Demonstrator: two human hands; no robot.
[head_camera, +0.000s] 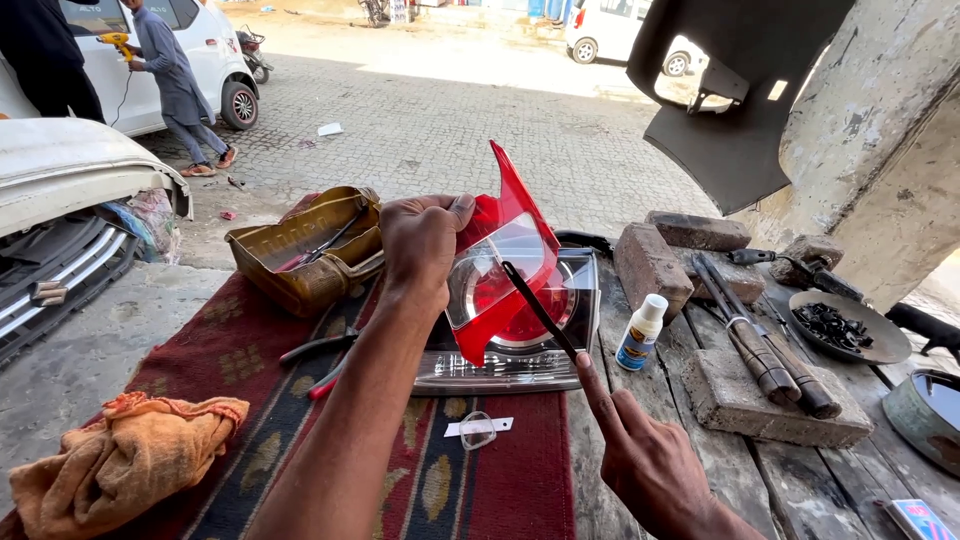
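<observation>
My left hand (422, 245) grips the upper edge of a red and clear tail-light lens (505, 265) and tilts it up off the lamp housing (520, 365), which lies on a dark red patterned cloth (500, 480). My right hand (650, 460) holds a thin black stick-like tool (540, 310); its tip rests against the lens's clear part. A small white glue bottle with a blue label (640, 333) stands just right of the housing.
A tan tool bag (310, 250) and red-handled pliers (325, 350) lie to the left, an orange rag (120, 465) at the near left. Bricks (655, 265), hammers (765, 345) and a dish of black bits (845, 328) sit on the right. A person (175, 80) stands by a white car.
</observation>
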